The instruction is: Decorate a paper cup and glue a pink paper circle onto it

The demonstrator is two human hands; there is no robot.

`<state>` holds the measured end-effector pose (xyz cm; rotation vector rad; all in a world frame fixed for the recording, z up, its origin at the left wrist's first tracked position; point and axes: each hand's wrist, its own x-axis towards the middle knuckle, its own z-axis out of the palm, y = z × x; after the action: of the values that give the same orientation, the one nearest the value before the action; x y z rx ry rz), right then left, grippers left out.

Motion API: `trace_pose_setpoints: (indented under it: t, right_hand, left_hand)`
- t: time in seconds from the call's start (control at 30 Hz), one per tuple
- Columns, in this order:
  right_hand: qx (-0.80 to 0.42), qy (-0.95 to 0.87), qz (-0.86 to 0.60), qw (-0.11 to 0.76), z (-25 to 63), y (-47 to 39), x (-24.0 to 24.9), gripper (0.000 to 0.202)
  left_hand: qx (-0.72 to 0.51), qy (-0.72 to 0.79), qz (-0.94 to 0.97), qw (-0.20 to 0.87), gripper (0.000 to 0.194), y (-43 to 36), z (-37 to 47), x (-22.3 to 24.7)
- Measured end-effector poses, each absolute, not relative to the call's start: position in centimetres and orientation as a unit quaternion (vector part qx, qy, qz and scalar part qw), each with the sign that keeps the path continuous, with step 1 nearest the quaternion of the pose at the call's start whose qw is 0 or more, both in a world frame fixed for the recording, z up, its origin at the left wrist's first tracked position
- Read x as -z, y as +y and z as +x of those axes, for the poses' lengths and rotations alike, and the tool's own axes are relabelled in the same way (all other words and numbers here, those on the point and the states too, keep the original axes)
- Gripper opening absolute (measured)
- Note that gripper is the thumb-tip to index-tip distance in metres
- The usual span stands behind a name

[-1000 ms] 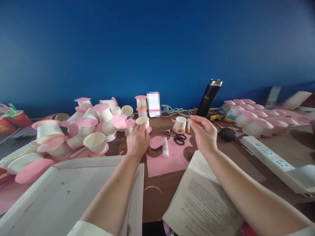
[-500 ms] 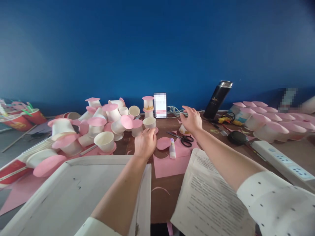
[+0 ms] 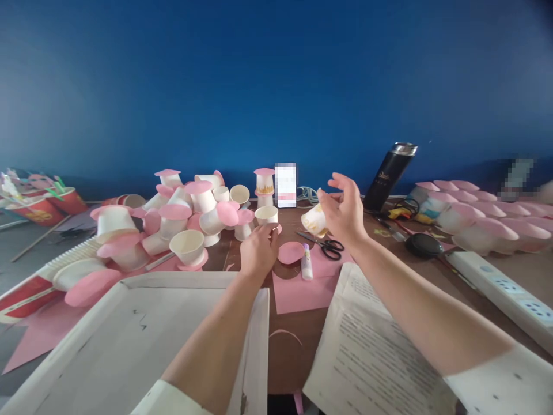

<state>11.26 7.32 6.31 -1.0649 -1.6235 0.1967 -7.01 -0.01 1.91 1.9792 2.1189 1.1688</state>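
Note:
My left hand (image 3: pixel 259 252) is closed at the base of an upright white paper cup (image 3: pixel 266 215), by the edge of its pink disc; the fingertips are partly hidden. In my right hand (image 3: pixel 346 212) is a tilted white paper cup with yellow print (image 3: pixel 314 221), with the thumb at its near side and the forefinger raised off it. Between the hands lie a loose pink paper disc (image 3: pixel 291 252), a glue stick (image 3: pixel 306 263) with a purple cap and black-handled scissors (image 3: pixel 330 248), on or beside pink paper (image 3: pixel 298 297).
Many paper cups with pink discs are heaped left (image 3: pixel 175 213), and more stand in rows right (image 3: pixel 488 222). A white tray (image 3: pixel 142 279), a printed sheet (image 3: pixel 371 346), a black flask (image 3: pixel 386 178), a power strip (image 3: pixel 501 282) and a phone-like screen (image 3: pixel 286 184) are around.
My right hand has come down around the yellow-printed cup, which is now tilted and further left. The left hand stays by its cup. The whole view has shifted slightly.

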Motion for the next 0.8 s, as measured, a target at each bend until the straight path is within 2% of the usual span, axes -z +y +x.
trace_pose_setpoints:
  t: [0.13, 0.23, 0.33, 0.53, 0.7, 0.8]
  right_hand:
    - [-0.223, -0.747, -0.372, 0.504, 9.3, 0.9, -6.5, 0.047]
    - [-0.239, -0.770, -0.337, 0.487, 8.5, -2.2, -4.8, 0.047]
    - [-0.220, -0.778, -0.325, 0.491, 8.2, -3.1, -2.9, 0.045]
    - [-0.209, -0.806, -0.298, 0.466, 7.5, -2.9, -1.7, 0.046]
    - [-0.162, -0.794, -0.322, 0.490, 7.5, -2.2, -1.7, 0.047]
    - [-0.154, -0.768, -0.352, 0.512, 8.0, -1.7, -1.6, 0.044]
  left_hand:
    - [-0.444, 0.680, 0.572, 0.114, 0.026, 0.8, -8.4, -2.1]
    - [-0.494, 0.633, 0.567, 0.185, 0.030, 1.2, -9.4, -2.3]
    - [-0.503, 0.613, 0.571, 0.213, 0.032, 1.2, -9.8, -2.5]
    - [-0.470, 0.615, 0.595, 0.217, 0.035, 1.0, -9.7, -2.7]
    - [-0.362, 0.548, 0.648, 0.386, 0.034, 0.0, -11.0, -4.1]
    - [-0.308, 0.483, 0.688, 0.446, 0.033, -0.7, -11.7, -5.1]
